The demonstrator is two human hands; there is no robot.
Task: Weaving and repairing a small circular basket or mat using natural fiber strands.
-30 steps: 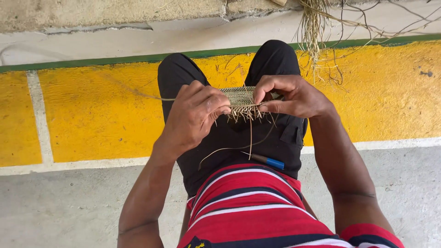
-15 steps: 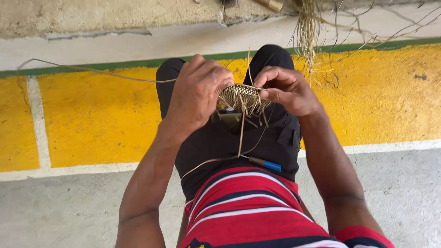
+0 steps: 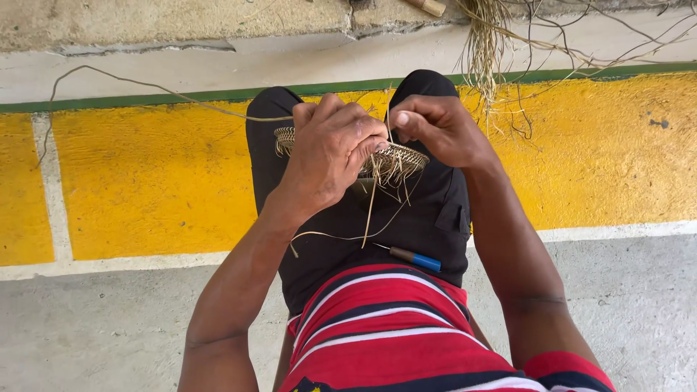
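Both hands close on a small round piece of woven straw-coloured fibre basketwork [image 3: 403, 156], held above the person's lap over black trousers [image 3: 348, 218]. Left hand [image 3: 330, 149] wraps over the top of the weave, its grip pressed together with the fingers curled round the rim, so most of the piece's middle is hidden under it. Right hand [image 3: 439, 129] sits just beside it at the weave's far edge, thumb and fingertips pinched on a thin fibre strand; the exact strand cannot be told. Loose straw ends [image 3: 377, 207] hang down from the underside of the weave, and one long fibre [image 3: 145, 87] trails off to the left across the yellow painted kerb [image 3: 145, 181]. On the lap, near the striped red shirt [image 3: 392, 334], lies a slim tool with a blue handle [image 3: 415, 258], apart from both hands. Beyond the knees a bundle of dry straw [image 3: 483, 51] rests on the pale concrete ledge [image 3: 181, 62].
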